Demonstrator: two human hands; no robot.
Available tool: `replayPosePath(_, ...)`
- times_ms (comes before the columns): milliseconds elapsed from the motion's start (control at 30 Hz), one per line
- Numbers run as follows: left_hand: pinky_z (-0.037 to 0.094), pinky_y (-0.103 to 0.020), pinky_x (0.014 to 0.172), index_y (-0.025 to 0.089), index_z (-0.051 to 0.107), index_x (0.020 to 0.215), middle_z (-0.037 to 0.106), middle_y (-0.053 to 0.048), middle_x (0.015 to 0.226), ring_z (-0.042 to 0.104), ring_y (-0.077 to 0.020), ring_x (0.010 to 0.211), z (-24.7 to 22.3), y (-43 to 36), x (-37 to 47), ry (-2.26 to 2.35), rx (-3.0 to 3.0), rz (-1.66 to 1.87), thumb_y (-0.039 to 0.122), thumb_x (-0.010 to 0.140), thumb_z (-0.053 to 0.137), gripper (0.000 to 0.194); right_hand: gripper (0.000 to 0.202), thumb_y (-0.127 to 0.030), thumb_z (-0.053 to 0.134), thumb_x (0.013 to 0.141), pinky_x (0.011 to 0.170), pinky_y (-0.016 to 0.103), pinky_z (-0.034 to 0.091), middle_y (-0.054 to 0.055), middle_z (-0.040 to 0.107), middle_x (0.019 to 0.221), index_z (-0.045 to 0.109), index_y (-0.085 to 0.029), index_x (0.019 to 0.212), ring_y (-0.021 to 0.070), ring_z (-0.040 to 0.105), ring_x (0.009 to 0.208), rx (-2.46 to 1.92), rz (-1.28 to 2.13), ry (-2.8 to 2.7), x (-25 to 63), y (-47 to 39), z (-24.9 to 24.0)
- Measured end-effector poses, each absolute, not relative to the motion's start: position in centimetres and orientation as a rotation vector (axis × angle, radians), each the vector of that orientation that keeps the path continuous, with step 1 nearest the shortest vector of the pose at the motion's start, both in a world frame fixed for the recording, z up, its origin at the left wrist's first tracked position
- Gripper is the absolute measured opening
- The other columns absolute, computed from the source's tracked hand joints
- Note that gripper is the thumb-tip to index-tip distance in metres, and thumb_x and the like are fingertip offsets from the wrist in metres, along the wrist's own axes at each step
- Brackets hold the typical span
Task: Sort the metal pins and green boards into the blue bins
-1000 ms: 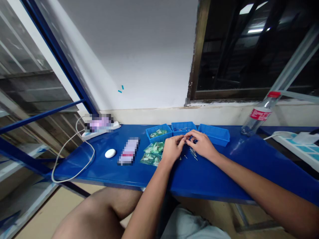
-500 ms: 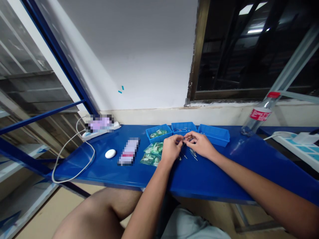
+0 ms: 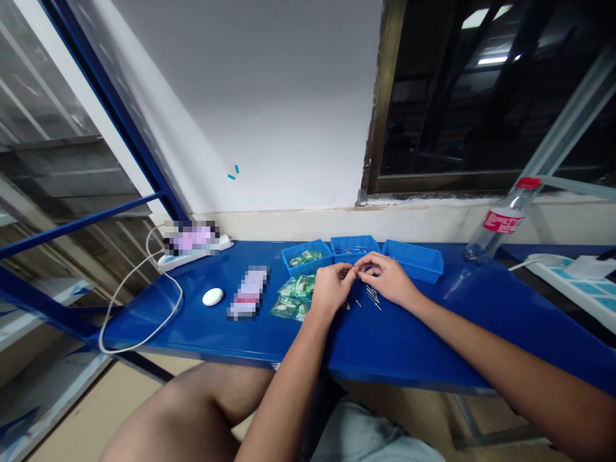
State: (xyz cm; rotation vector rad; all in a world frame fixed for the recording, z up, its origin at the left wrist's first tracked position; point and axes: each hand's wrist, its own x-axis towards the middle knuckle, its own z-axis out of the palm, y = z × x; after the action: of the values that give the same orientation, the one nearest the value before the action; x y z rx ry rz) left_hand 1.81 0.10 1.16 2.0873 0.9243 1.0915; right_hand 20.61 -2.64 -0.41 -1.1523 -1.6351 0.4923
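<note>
My left hand point(image 3: 332, 286) and my right hand point(image 3: 385, 277) meet fingertip to fingertip above the blue table. Both are closed in a pinch, and whatever lies between the fingers is too small or hidden to name. Several thin metal pins point(image 3: 373, 298) lie on the table just under my right hand. Beside my left hand are green-tinted plastic packets point(image 3: 291, 298) with small white parts inside. Behind the hands stand three blue bins: the left bin point(image 3: 287, 258) holds similar packets, the middle bin point(image 3: 355, 242) thin metal pieces, and the right bin point(image 3: 418, 264) shows little of its contents.
To the left lie a blurred-out phone-like slab point(image 3: 249, 292), a white oval object point(image 3: 212, 297) and a white cable point(image 3: 180, 301). A power strip point(image 3: 195, 253) sits at the back left. On the right are a red-capped bottle point(image 3: 500, 221) and another power strip point(image 3: 577, 279).
My fingertips have shifted slightly and pressed closer together. The hands stay in the same place, and nothing else has visibly moved.
</note>
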Motion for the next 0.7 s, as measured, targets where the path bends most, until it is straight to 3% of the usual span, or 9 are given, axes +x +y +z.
replayPosePath(133, 0.064, -0.03, 0.085, 0.019, 0.079, 0.1, 0.083, -0.005, 0.098, 0.08, -0.0199, 0.088, 0.8, 0.5, 2.0, 0.909, 1.97, 1.139, 0.019, 0.095, 0.069, 0.011, 0.013, -0.032, 0.07, 0.09, 0.082, 0.036, 0.063, 0.007, 0.069, 0.105, 0.075, -0.022, 0.098, 0.0211, 0.071, 0.093, -1.116, 0.52, -1.637, 20.6, -2.6, -0.4)
replayPosePath(233, 0.065, -0.03, 0.084, 0.017, 0.076, 0.102, 0.082, -0.006, 0.099, 0.08, -0.018, 0.086, 0.7, 0.6, 2.1, 0.923, 1.928, 1.17, 0.01, 0.089, 0.072, 0.016, 0.017, -0.038, 0.071, 0.092, 0.084, 0.038, 0.064, 0.008, 0.071, 0.107, 0.074, -0.022, 0.099, 0.0218, 0.072, 0.093, -1.111, 0.574, -1.583, 20.4, -2.6, -0.5)
replayPosePath(433, 0.066, -0.029, 0.081, 0.016, 0.073, 0.104, 0.08, -0.006, 0.097, 0.077, -0.0152, 0.081, 0.6, 0.8, 2.2, 0.878, 1.983, 1.203, -0.002, 0.084, 0.068, 0.027, 0.034, -0.048, 0.078, 0.085, 0.071, 0.035, 0.065, 0.004, 0.072, 0.085, 0.068, -0.02, 0.101, 0.0187, 0.071, 0.074, -1.138, 0.748, -1.437, 20.0, -2.5, -0.9)
replayPosePath(700, 0.066, -0.033, 0.09, 0.016, 0.071, 0.11, 0.08, -0.008, 0.105, 0.079, -0.0167, 0.092, 0.8, 0.8, 2.2, 0.747, 1.874, 1.259, -0.005, 0.084, 0.065, 0.034, 0.03, -0.041, 0.079, 0.082, 0.074, 0.034, 0.064, 0.005, 0.072, 0.09, 0.068, -0.02, 0.101, 0.0177, 0.071, 0.078, -1.139, 0.735, -1.455, 20.4, -2.1, -1.5)
